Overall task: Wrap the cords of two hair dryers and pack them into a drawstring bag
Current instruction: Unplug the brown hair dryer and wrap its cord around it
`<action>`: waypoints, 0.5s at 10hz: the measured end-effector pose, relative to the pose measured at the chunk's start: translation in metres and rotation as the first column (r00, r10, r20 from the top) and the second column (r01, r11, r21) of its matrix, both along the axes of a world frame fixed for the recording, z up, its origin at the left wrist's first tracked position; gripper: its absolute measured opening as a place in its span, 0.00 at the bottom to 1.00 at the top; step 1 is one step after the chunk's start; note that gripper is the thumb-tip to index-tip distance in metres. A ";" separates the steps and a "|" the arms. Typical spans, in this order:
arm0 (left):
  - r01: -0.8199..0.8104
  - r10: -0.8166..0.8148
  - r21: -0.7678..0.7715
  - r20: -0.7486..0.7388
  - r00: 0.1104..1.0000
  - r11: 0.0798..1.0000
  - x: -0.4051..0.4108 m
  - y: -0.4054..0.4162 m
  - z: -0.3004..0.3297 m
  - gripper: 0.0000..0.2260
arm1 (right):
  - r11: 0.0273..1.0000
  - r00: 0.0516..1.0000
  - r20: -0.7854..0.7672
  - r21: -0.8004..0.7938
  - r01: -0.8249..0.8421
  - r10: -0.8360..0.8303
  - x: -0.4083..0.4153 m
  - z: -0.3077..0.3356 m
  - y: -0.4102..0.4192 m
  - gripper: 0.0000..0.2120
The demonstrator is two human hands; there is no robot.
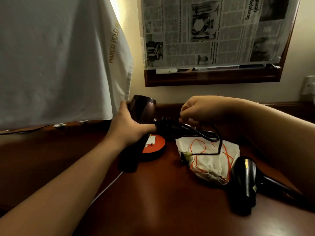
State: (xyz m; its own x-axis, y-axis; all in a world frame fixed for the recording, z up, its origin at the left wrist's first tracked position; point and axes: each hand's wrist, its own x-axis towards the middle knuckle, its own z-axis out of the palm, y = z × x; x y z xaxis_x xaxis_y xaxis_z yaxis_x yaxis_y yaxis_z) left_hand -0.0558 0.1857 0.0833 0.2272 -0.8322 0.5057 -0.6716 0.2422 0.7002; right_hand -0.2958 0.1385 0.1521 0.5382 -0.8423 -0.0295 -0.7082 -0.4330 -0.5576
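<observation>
My left hand (pixel 129 126) grips a brown hair dryer (pixel 143 108) held upright above the wooden table (pixel 162 193). My right hand (pixel 196 109) pinches that dryer's black cord (pixel 201 133), which loops down over a white drawstring bag (pixel 213 160) with orange strings. The cord's plug (pixel 185 155) rests at the bag's left edge. A second, black hair dryer (pixel 245 181) lies on the table at the right, beside the bag; its cord is hidden.
A round black and orange object (pixel 153 147) sits under my left hand. A white cable (pixel 109 184) runs across the table. White cloth (pixel 56 57) hangs at the left. A newspaper-covered frame (pixel 213 40) is on the wall behind.
</observation>
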 end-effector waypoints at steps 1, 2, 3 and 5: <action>-0.093 0.098 -0.122 0.035 0.995 0.988 0.001 -0.003 0.003 0.45 | 0.954 0.991 0.072 0.273 -0.125 0.110 0.007 -0.009 0.017 0.09; -0.111 0.092 -0.165 -0.123 0.988 0.980 0.005 -0.005 0.007 0.43 | 0.897 0.981 0.156 0.410 -0.167 0.111 0.010 -0.029 0.024 0.08; -0.019 -0.018 -0.138 -0.264 0.964 0.990 0.009 -0.002 0.012 0.40 | 0.897 0.983 0.149 0.412 -0.157 0.104 0.002 -0.061 0.026 0.11; 0.311 -0.296 0.044 -0.214 0.931 0.949 0.017 0.014 0.008 0.44 | 0.772 0.658 -0.452 0.539 -0.337 0.603 -0.008 -0.087 -0.047 0.14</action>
State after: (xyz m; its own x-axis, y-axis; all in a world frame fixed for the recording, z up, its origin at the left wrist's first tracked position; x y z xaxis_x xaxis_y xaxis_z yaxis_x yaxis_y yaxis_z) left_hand -0.0383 0.1999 0.0913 0.0483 -0.9116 0.4081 -0.4171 0.3529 0.8376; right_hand -0.3034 0.0917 0.0649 0.6181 -0.3199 -0.7181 -0.6957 -0.6480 -0.3100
